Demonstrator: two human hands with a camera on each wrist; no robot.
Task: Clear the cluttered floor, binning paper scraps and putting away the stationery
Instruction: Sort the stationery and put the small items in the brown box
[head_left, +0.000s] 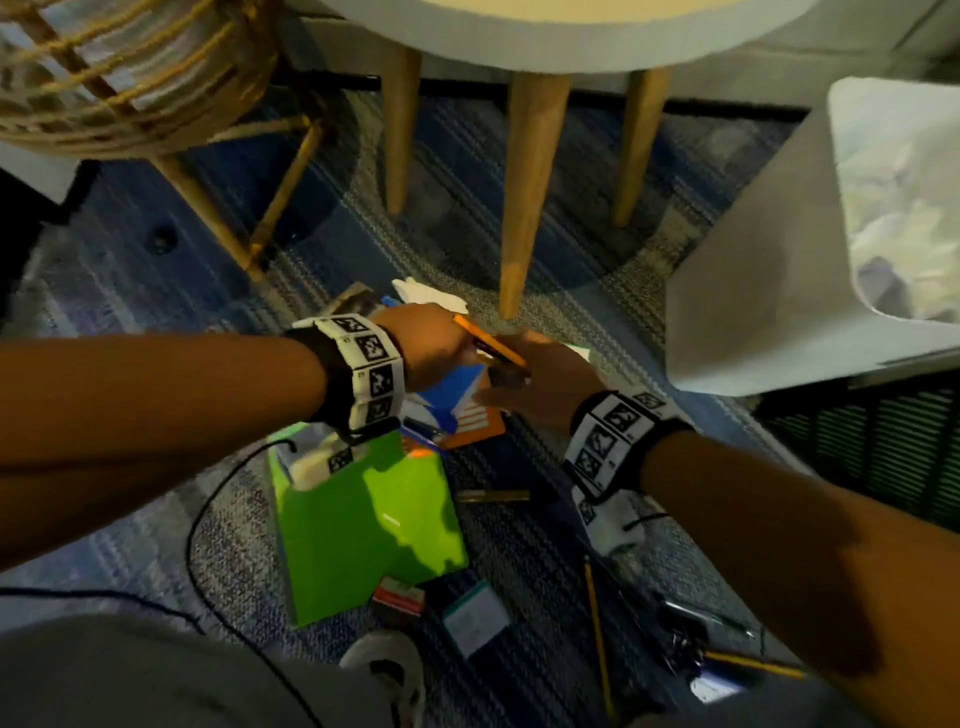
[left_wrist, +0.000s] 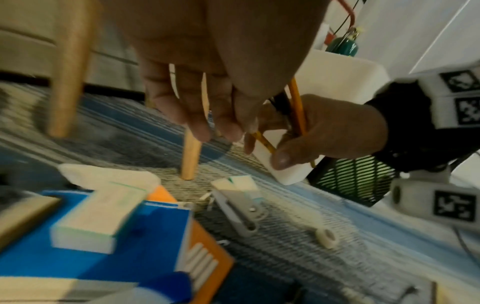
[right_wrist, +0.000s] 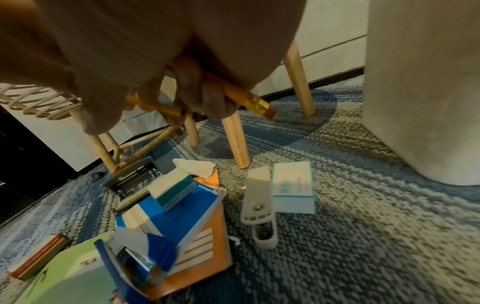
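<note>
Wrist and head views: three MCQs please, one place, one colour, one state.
1. The white stapler lies: A) on the carpet beside a teal-edged box; B) on the table; C) in the bin.
2. The folder is: A) red; B) green; C) black.
3. The right hand: A) lies flat; B) grips pencils; C) holds a notebook.

A: the right wrist view shows it on the carpet next to the box.
B: it is bright green in the head view.
B: the fingers curl round the pencils.
</note>
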